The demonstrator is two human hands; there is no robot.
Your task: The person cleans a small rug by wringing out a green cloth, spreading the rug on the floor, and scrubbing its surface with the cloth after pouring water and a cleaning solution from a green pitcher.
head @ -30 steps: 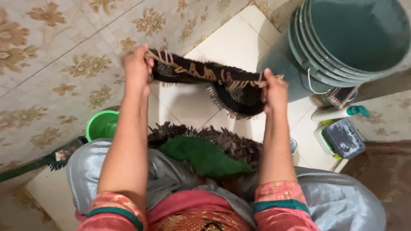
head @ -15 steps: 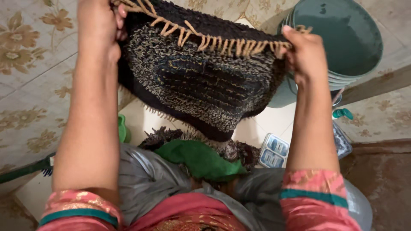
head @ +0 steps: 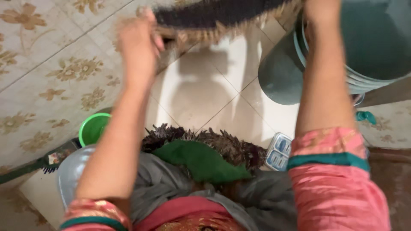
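We hold a dark woven mat with a tan fringe stretched high at the top of the view, above the white floor tiles. Our left hand is closed around its left corner; our right hand, beside the stacked teal plastic buckets, is mostly cut off, so we cannot tell its grip. The mat looks soft, floppy and probably heavy; the corners seem the best hold.

Pale tiled floor with washing things on it.
Holding a stack of grey-green buckets, a green cup, a blue-and-white packet and a heap of cloth.
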